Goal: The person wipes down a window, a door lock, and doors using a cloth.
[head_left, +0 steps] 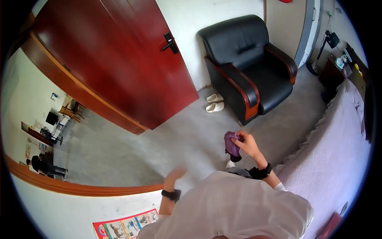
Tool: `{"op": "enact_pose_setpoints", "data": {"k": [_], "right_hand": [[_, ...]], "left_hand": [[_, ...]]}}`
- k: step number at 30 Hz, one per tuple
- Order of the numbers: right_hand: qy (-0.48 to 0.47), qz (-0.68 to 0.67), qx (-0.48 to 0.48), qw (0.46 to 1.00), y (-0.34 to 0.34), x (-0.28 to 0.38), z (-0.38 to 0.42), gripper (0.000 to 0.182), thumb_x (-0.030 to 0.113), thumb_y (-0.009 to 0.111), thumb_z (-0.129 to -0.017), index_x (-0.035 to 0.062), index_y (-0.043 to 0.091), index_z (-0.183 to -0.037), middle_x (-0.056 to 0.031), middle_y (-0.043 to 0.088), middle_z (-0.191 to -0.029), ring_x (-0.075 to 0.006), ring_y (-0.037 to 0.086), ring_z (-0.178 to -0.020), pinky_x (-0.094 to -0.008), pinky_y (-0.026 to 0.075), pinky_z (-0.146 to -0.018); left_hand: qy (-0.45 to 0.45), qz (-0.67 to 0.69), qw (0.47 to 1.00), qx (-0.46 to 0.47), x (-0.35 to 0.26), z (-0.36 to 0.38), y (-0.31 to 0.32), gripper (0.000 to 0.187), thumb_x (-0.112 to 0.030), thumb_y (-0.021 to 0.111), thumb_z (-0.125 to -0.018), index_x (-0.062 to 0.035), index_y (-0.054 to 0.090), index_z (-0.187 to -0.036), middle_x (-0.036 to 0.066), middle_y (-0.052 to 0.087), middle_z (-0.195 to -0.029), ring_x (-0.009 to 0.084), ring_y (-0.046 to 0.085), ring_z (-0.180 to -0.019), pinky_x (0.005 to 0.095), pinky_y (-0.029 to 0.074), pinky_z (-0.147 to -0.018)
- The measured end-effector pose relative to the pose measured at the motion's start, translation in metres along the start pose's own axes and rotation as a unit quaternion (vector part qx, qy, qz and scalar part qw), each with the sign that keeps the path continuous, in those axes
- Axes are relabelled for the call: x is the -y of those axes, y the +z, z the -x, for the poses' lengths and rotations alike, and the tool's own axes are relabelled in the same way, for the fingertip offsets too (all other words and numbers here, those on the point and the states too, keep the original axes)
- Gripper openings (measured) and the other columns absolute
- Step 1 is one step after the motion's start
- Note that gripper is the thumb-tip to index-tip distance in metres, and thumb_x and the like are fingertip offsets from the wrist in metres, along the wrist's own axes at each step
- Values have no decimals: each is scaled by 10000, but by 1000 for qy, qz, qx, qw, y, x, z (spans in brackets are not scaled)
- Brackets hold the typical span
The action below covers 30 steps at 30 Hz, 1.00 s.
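Note:
A crumpled purple cloth item (231, 144) with a black part at its lower end hangs from my right hand (247, 144). My thumb and fingers pinch its upper right edge; I cannot make out what kind of item it is. My left hand (175, 173) is out to the left, apart from the cloth, in front of the doorway. It is smeared by motion, so its fingers do not show. Each wrist wears a black band. Below the cloth, part of a white shoe (230, 164) shows on the floor.
A red door (119, 59) stands open at the left; a person (45, 166) is in the room beyond. Pale clogs (215, 106) lie beside a black armchair (254, 71). A bed with a lilac cover (326, 159) runs along the right. A poster (127, 227) hangs lower left.

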State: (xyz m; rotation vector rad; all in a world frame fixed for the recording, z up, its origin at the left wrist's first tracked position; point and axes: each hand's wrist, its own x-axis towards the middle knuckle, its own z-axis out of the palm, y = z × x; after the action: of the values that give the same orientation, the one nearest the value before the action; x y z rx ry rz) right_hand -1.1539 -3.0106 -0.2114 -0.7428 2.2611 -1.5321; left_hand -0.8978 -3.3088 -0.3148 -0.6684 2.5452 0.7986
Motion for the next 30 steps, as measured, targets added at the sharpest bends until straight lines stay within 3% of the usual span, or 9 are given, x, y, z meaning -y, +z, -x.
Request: {"op": "enact_pose_setpoints", "data": {"k": [5, 7, 11, 13, 16, 23, 26, 28, 30], "right_hand": [[-81, 76, 10, 994, -15, 18, -95, 276, 240, 714, -743, 16, 565, -803, -128, 581, -686, -258, 556, -586, -347, 436, -552], [-64, 62, 42, 995, -17, 18, -125, 271, 238, 714, -742, 18, 569, -805, -128, 586, -689, -263, 566, -599, -351, 440, -559], [-16, 36, 36, 999, -15, 9, -172, 267, 239, 711, -737, 22, 574, -810, -137, 591, -695, -283, 577, -620, -363, 444, -570], [-25, 69, 37, 997, -9, 8, -202, 268, 242, 705, -738, 21, 574, -813, -145, 590, -696, -293, 578, -629, -365, 445, -576], [-19, 104, 34, 994, -3, 5, -246, 271, 245, 698, -743, 22, 570, -826, -155, 590, -698, -311, 580, -643, -371, 449, -584], [35, 170, -42, 984, -9, 24, -361, 260, 217, 700, -749, 24, 554, -846, -160, 605, -720, -314, 605, -688, -377, 457, -598], [56, 169, -66, 982, -7, 25, -390, 249, 187, 704, -748, 18, 545, -840, -155, 597, -701, -296, 604, -661, -369, 453, -588], [86, 159, -69, 981, -3, 29, -405, 251, 189, 703, -750, 16, 544, -837, -150, 592, -685, -294, 600, -643, -368, 450, -583], [102, 132, -48, 985, -1, 25, -424, 242, 189, 702, -749, 22, 541, -819, -148, 584, -661, -298, 593, -619, -376, 437, -566]], "left_hand": [[120, -11, 965, -233, -58, -107, -107, 376, -272, 458, -947, -59, 528, -1248, 194, 577, -1196, 348, 534, -1117, 391, 421, -935], [164, 27, 940, -299, -58, -174, -144, 349, -175, 487, -907, -136, 543, -1249, 144, 639, -1048, 304, 607, -964, 385, 471, -829], [135, 237, 925, -266, -143, -235, -262, 320, -108, 476, -916, -103, 558, -1225, 99, 601, -783, 210, 605, -786, 357, 465, -724], [131, 191, 932, -279, -156, -290, -306, 319, -120, 500, -903, -95, 560, -1215, 127, 629, -857, 250, 615, -836, 363, 467, -761], [234, 18, 858, -456, -141, -412, -365, 315, -127, 527, -878, -74, 569, -1185, 156, 613, -1092, 327, 554, -1039, 406, 446, -883], [68, -145, 817, -554, -124, -621, -501, 435, -256, 606, -807, -18, 530, -1163, 157, 587, -1161, 310, 515, -1130, 483, 390, -953], [-38, -135, 907, -398, -124, -646, -508, 392, -307, 642, -755, -44, 550, -1030, 126, 609, -1070, 292, 548, -1049, 480, 409, -871], [-11, -214, 837, -504, -116, -659, -490, 369, -301, 679, -696, -66, 537, -943, 108, 601, -946, 272, 569, -930, 437, 424, -778], [-23, -225, 830, -509, -115, -663, -489, 380, -298, 691, -686, -64, 538, -944, 109, 600, -939, 270, 566, -925, 434, 422, -778]]}}
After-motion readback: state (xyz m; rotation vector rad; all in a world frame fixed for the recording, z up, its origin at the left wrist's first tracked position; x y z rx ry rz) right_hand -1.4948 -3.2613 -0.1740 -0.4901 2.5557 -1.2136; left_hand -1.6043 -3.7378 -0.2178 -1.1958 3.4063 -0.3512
